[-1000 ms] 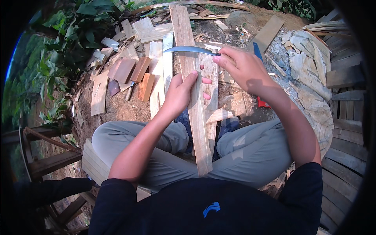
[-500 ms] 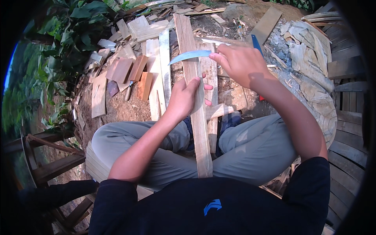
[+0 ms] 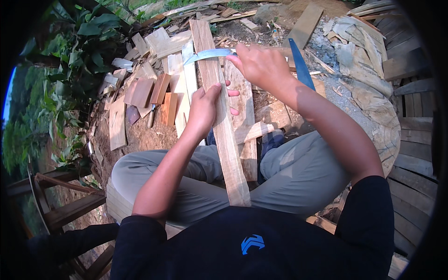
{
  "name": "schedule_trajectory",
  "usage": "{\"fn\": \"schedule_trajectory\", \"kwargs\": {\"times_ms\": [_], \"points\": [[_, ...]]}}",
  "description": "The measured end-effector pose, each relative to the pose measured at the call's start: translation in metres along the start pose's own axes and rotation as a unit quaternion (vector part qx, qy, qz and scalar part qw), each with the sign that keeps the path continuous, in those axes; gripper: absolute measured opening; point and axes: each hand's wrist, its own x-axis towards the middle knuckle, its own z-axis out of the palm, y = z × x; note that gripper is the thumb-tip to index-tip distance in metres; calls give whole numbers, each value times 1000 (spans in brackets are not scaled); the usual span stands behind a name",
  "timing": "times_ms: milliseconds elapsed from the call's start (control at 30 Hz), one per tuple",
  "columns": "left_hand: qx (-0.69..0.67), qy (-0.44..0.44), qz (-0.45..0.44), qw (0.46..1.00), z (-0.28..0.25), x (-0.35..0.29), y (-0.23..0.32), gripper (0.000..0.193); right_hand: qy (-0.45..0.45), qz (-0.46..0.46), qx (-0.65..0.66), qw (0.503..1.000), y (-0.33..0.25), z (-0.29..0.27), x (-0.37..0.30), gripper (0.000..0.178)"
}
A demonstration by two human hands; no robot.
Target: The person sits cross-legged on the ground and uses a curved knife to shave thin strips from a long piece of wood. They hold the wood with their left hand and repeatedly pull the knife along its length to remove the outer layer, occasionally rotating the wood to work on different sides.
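Note:
A long, narrow wooden board slants up from my lap, its lower end against my black shirt and its upper end out over the ground. My left hand grips it about midway, thumb on top and fingertips showing past its right edge. In my right hand is a curved knife, its handle mostly covered by my fingers. The blade lies crosswise over the upper part of the board, above my left hand, with its tip reaching past the left edge.
Reddish wood blocks and pale offcuts lie to the left. A blue saw blade is beyond my right forearm. Another plank lies under the board. Crumpled sacking covers the right side; leafy plants grow at left.
The board's upper end has swung left, and both hands have shifted left with it. The knife sits slightly higher in the picture, still across the board. More of the blue saw blade shows.

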Motion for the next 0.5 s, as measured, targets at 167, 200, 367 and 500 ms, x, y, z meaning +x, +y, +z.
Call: {"fn": "schedule_trajectory", "kwargs": {"times_ms": [167, 200, 367, 500], "points": [[3, -5, 0, 1000, 5, -1, 2, 41, -6, 10, -31, 999, -2, -4, -2, 39], [3, -2, 1, 1000, 6, -1, 1, 41, 3, 9, -26, 1000, -3, -4, -3, 38], [-6, 3, -4, 1000, 4, 5, -4, 41, -14, 31, -21, 999, -8, -2, -5, 39], [-16, -8, -13, 1000, 4, 4, -20, 40, -141, 19, 50, 989, 18, -1, 6, 45]]}}
